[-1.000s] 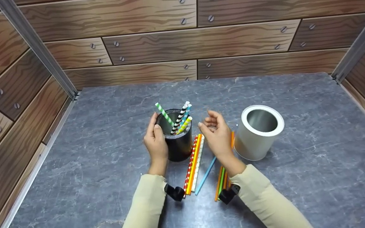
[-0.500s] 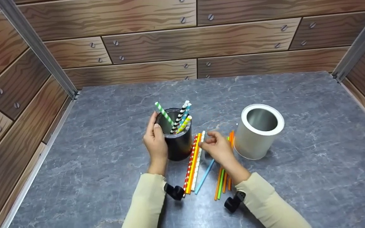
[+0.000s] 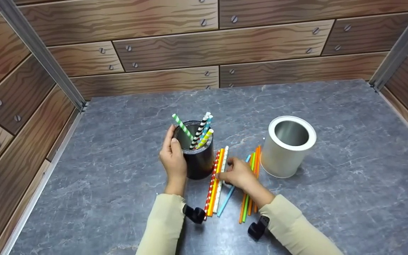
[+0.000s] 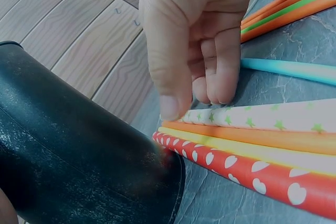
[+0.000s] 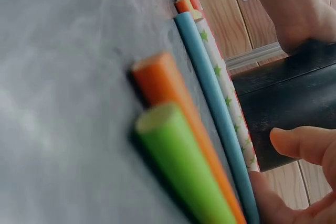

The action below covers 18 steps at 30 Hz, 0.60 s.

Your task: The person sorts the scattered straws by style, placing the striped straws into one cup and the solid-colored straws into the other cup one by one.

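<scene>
My left hand (image 3: pixel 174 161) holds the black can (image 3: pixel 200 166) from its left side, thumb near the rim. Several patterned paper straws stand in that can, among them a green striped straw (image 3: pixel 182 126) and a black striped straw (image 3: pixel 199 131). Beside the can lie a red straw with white hearts (image 4: pixel 247 167), an orange-and-yellow pair and a white straw with green stars (image 4: pixel 262 116). My right hand (image 3: pixel 241 173) hovers low over this row, fingers bent and thumb apart from them. Its thumb tip is close to the white straw; whether they touch is unclear.
A silver can (image 3: pixel 285 159) with a white rim stands to the right, nothing visible inside. Left of it lie a plain blue straw (image 3: pixel 227 202) and several orange and green straws (image 3: pixel 248 202). Wood-patterned panels (image 3: pixel 175 46) wall the grey marbled table (image 3: pixel 119 141).
My right hand has come down from beside the black can's rim, towards me, to the row of straws. The left hand keeps its hold on the black can.
</scene>
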{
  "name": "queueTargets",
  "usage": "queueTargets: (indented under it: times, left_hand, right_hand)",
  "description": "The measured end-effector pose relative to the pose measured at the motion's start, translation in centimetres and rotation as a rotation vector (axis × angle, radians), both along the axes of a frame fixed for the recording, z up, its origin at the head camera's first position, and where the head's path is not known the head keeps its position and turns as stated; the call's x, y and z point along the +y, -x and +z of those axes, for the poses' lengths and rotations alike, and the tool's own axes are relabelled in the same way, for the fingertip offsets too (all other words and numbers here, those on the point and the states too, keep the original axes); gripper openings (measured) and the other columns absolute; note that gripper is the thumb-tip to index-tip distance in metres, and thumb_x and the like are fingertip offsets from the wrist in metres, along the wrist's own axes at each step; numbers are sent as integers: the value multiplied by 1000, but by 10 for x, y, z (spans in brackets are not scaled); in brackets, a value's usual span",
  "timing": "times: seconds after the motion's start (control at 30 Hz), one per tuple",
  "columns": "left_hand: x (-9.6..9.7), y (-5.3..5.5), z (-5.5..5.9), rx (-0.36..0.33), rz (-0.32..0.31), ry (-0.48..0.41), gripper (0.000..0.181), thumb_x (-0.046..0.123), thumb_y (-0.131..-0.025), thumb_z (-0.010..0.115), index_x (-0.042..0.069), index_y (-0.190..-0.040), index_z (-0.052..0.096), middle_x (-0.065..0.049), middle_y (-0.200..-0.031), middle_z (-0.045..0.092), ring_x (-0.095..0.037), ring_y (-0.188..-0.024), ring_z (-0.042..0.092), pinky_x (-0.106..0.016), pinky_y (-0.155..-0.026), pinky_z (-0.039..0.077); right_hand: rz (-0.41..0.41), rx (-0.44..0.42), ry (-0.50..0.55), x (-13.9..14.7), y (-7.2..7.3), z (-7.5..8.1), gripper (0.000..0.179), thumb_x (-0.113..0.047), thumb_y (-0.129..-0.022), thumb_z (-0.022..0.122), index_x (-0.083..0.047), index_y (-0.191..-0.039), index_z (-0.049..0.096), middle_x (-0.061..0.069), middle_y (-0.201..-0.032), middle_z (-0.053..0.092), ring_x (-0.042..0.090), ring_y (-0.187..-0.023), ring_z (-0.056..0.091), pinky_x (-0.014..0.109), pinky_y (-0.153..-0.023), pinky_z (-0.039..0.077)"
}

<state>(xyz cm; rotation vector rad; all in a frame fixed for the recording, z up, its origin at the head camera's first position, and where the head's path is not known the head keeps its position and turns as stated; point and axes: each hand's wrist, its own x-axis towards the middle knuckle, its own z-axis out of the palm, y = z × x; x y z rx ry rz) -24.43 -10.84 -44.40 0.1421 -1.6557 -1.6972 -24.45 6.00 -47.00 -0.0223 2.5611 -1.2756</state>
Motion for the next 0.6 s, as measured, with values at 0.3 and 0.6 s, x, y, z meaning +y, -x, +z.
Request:
queueTargets:
  times: [0.3, 0.6]
  left_hand:
    - [-1, -1, 0, -3, 12, 25, 38, -1, -91, 41, -4, -126, 54, -18, -125, 57, -25, -118, 53, -30, -100, 42]
    - [0, 0, 0, -8, 19, 26, 38, -1, -90, 41, -5, -126, 54, -17, -125, 57, -25, -120, 52, -30, -101, 42]
  right_hand:
    - [40, 40, -153, -7, 5, -1, 71, -31, -65, 82, 5, -116, 50, 21, -111, 59, 31, -100, 55, 43, -87, 47]
    - [73, 46, -174, -6, 7, 0, 66, -21, -69, 79, 7, -120, 47, 25, -116, 57, 35, -105, 54, 46, -91, 46]
